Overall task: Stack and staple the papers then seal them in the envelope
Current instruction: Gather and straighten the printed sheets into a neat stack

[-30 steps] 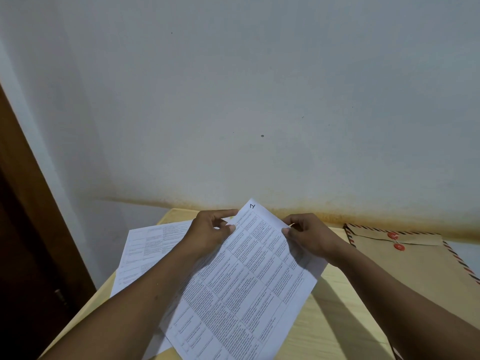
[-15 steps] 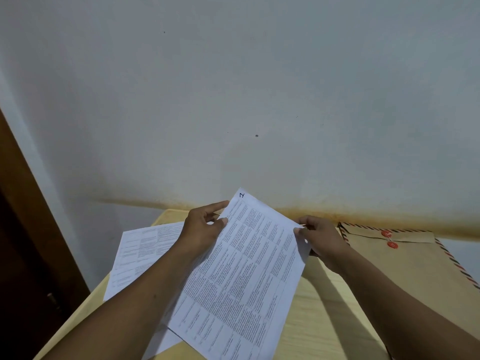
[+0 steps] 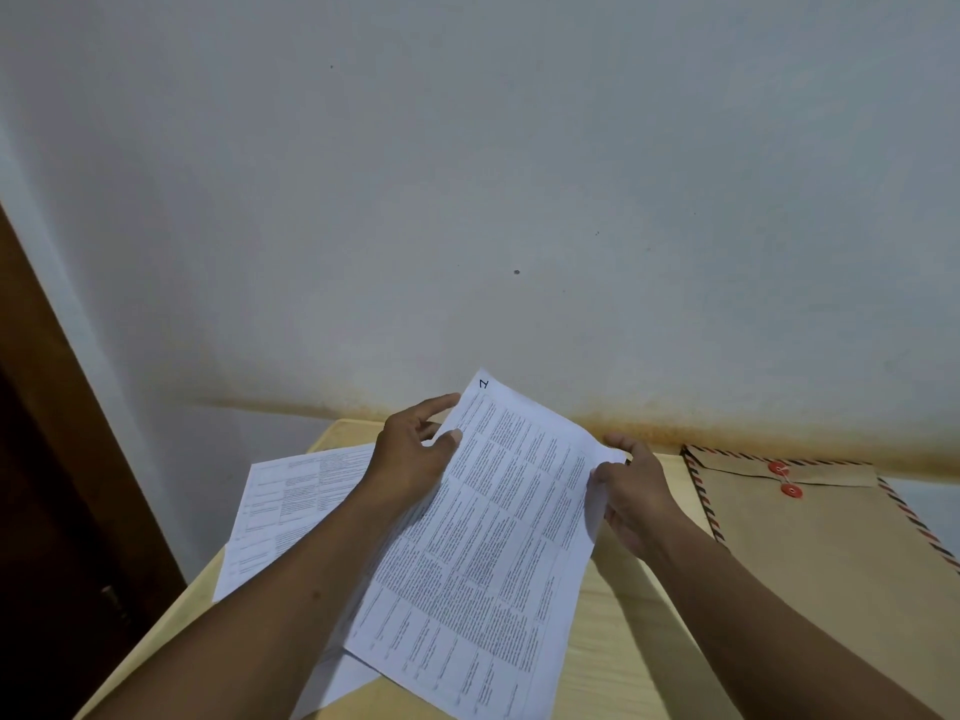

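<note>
1. The printed sheet (image 3: 493, 537) is held raised and tilted over the table (image 3: 634, 641), between both hands.
2. Its upper left edge is pinched by the left hand (image 3: 415, 459), with the thumb on the printed face, the other fingers behind and the forefinger stretched out. Its right corner is pinched by the right hand (image 3: 636, 491), with the thumb on top and the fingers curled behind.
3. A second sheet (image 3: 280, 506) lies flat at the left, partly hidden under the left forearm. The envelope (image 3: 831, 537) lies flat at the right with its flap down, just beside the right hand. No stapler is to be seen.
4. The step in hand is judged to be stacking. The held sheet is best laid over the flat one with the corners matched, and the edges knocked square on the table before any stapling.
5. A light pinch at the margins is advised so that the paper is not creased.
6. The flat sheet's far corner appears to overhang the table's left edge, so the pile is better squared toward the middle. The wall (image 3: 519, 200) stands close behind. Bare table is left between the sheets and the envelope.
</note>
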